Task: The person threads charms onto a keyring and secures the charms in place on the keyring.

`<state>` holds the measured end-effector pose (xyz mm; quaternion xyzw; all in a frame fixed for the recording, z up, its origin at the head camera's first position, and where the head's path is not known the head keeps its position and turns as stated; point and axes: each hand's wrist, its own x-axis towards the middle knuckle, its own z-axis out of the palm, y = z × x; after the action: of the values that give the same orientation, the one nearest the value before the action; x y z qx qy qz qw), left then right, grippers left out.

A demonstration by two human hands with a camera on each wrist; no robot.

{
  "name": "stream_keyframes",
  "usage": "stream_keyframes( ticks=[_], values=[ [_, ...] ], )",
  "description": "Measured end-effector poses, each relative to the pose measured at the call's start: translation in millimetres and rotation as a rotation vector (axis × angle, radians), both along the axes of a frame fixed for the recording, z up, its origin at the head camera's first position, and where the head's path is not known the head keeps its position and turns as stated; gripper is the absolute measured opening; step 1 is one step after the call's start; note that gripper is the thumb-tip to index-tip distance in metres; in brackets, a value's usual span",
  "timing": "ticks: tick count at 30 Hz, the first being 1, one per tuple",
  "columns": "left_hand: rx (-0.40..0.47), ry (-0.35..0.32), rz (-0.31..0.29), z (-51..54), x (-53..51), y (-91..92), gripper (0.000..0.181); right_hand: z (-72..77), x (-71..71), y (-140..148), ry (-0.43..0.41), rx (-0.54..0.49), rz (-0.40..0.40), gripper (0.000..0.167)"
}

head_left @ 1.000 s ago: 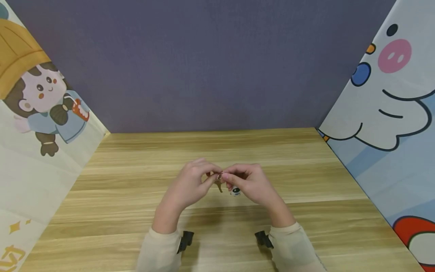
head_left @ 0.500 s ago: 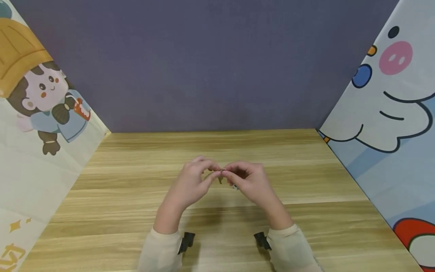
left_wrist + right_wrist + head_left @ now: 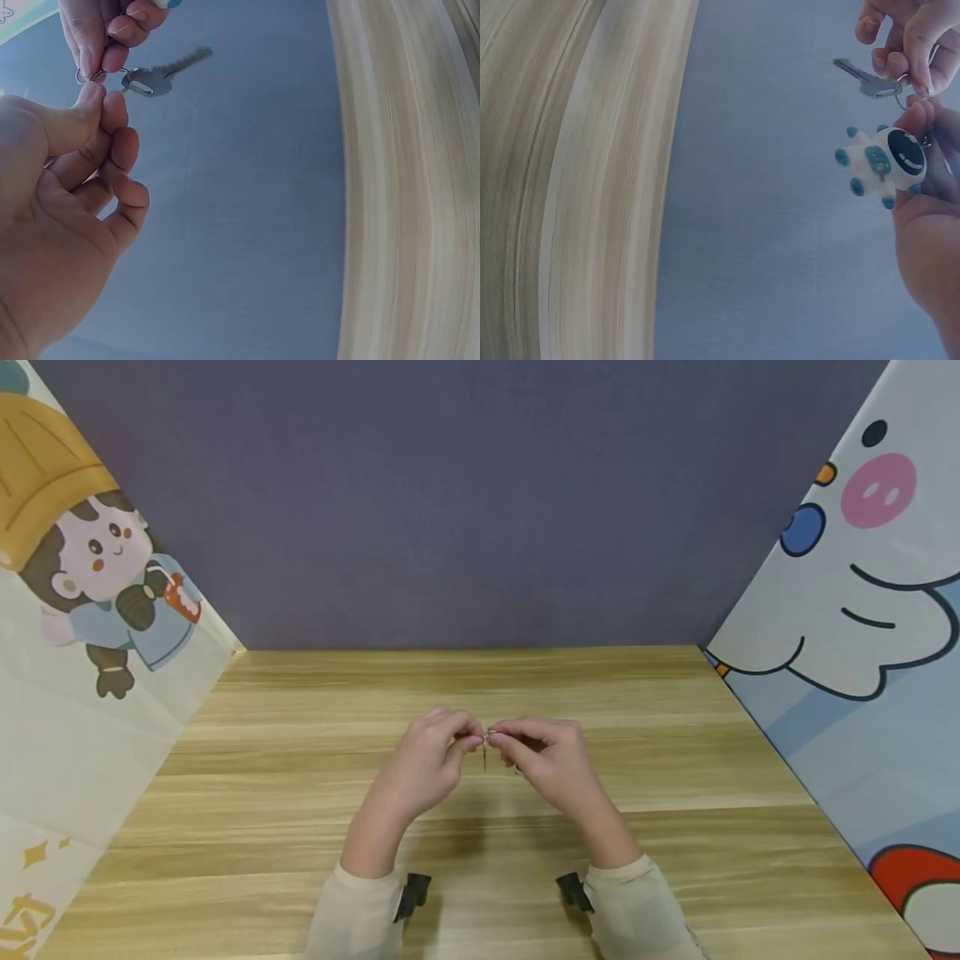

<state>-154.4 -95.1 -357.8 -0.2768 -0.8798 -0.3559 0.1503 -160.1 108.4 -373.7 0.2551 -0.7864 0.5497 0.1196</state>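
Note:
Both hands meet over the middle of the table, fingertips close together on a thin metal key ring [image 3: 900, 102]. My left hand [image 3: 427, 764] pinches the ring between thumb and index finger. From the other side my right hand [image 3: 553, 767] pinches it too; exactly where each grips is partly hidden by fingertips. A silver key [image 3: 154, 79] hangs from the ring, edge-on in the head view. Beside the right palm dangles a white and teal astronaut-like figurine [image 3: 885, 161] with a dark visor, on a small metal link. In the head view the right fingers cover most of it.
The wood-grain table [image 3: 480, 893] lies beneath the hands. A grey-blue panel [image 3: 480, 510] rises at its back edge, and cartoon-printed panels stand at left [image 3: 97, 635] and right [image 3: 862, 652].
The hands stay almost in place, with slight fingertip shifts. The key has turned from showing its flat side to edge-on. The figurine has become mostly hidden behind the right hand in the head view.

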Motion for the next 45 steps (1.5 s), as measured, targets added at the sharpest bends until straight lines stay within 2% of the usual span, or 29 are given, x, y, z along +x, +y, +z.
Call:
stream_keyframes(
  ticks=[5, 11, 18, 23, 29, 35, 39, 42, 45],
  values=[
    [-0.012, -0.015, -0.006, 0.8, -0.2, -0.3, 0.009, -1.0, -1.7, 0, -0.023, -0.018, -0.008, 0.011],
    [-0.002, -0.012, -0.026, -1.4, 0.8, -0.8, 0.007, -2.9, -1.6, 0, -0.164, -0.021, -0.026, 0.013],
    [0.062, -0.036, -0.042, -1.5, 1.6, -0.5, 0.009, -2.5, -2.4, 0, -0.274, -0.088, -0.032, 0.016],
    [0.097, -0.048, -0.044, -2.0, 1.5, -0.3, 0.011, -2.2, -2.4, 1, -0.324, -0.152, -0.017, 0.017],
    [0.173, -0.104, -0.06, -4.1, 1.4, -1.1, 0.013, -3.8, -2.4, -1, -0.379, -0.213, -0.022, 0.016],
    [0.262, -0.144, -0.08, -6.2, 0.3, -2.4, 0.014, -6.4, -2.5, -4, -0.435, -0.349, 0.038, 0.02],
    [0.325, -0.174, -0.095, -7.8, 0.0, -2.4, 0.012, -6.4, -1.5, -6, -0.46, -0.474, 0.108, 0.011],
    [0.376, -0.213, -0.109, -9.3, 0.2, -2.0, 0.012, -6.4, -0.8, -8, -0.467, -0.545, 0.162, 0.021],
    [0.412, -0.247, -0.114, -10.4, 0.7, -1.8, 0.012, -6.5, 0.1, -8, -0.468, -0.573, 0.194, 0.029]
  ],
)
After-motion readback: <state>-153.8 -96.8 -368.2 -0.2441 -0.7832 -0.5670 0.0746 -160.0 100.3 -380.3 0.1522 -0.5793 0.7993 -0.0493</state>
